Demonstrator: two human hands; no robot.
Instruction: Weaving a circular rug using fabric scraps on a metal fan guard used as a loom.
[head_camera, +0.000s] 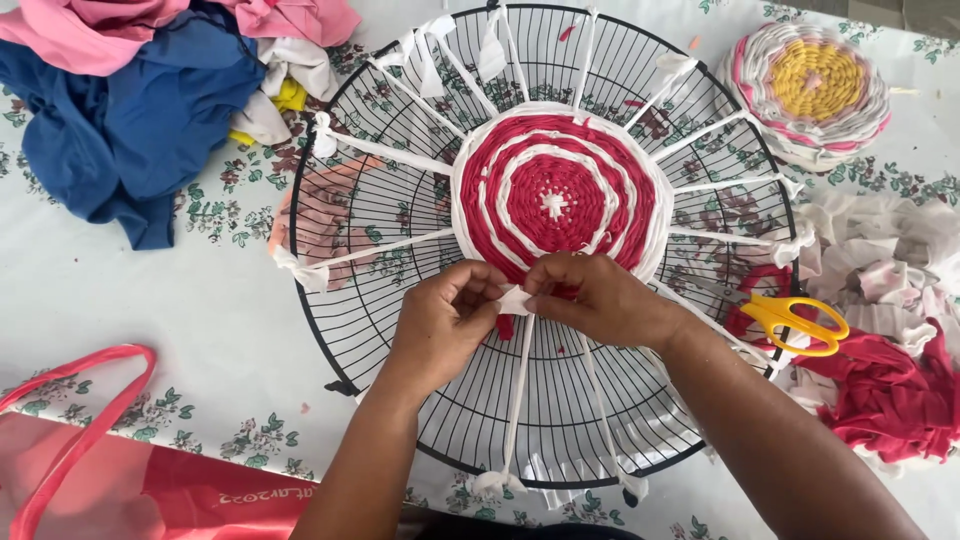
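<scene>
A round black wire grille (400, 330) lies on the table with white fabric strips tied from its rim to the centre like spokes. A red and white woven disc (555, 190) fills its middle. My left hand (445, 320) and my right hand (600, 295) meet at the disc's near edge. Both pinch a white fabric strip (515, 300) between their fingertips, just above a white spoke (517, 385) that runs down to the rim.
Yellow-handled scissors (800, 322) lie on red and white fabric scraps (880, 390) at right. A finished yellow, pink and white woven disc (812, 85) sits at the back right. Blue and pink clothes (130, 110) are piled at back left. A red bag (150, 490) lies near left.
</scene>
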